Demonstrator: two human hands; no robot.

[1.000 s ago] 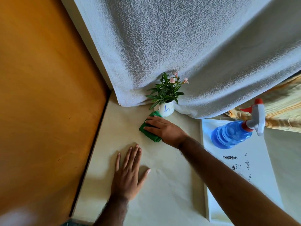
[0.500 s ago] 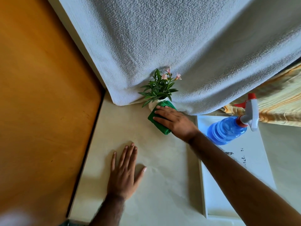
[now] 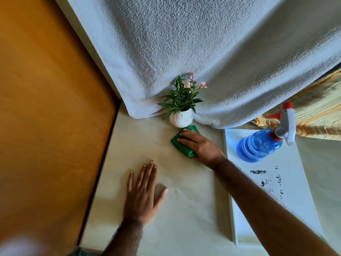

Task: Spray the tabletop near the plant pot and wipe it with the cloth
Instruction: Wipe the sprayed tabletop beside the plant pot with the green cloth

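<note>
A small white plant pot [image 3: 180, 119] with green leaves and pink flowers stands at the back of the cream tabletop [image 3: 184, 209]. Just in front of it lies a folded green cloth [image 3: 180, 143]. My right hand [image 3: 201, 146] presses flat on the cloth, fingers pointing left, and covers most of it. My left hand [image 3: 144, 194] rests flat on the tabletop nearer to me, fingers spread, holding nothing. A blue spray bottle [image 3: 260, 145] with a white and red trigger head lies on its side on a white tray [image 3: 302, 196] to the right.
A grey-white towel [image 3: 203, 52] hangs behind the pot and touches the tabletop. An orange wooden panel [image 3: 46, 108] borders the table's left edge. Yellow patterned fabric [image 3: 317, 115] lies at the right, behind the tray. Dark specks mark the tray's surface.
My right hand has slid the cloth across the tabletop in front of the pot, first right, then a little back toward me. My left hand stays flat in place.
</note>
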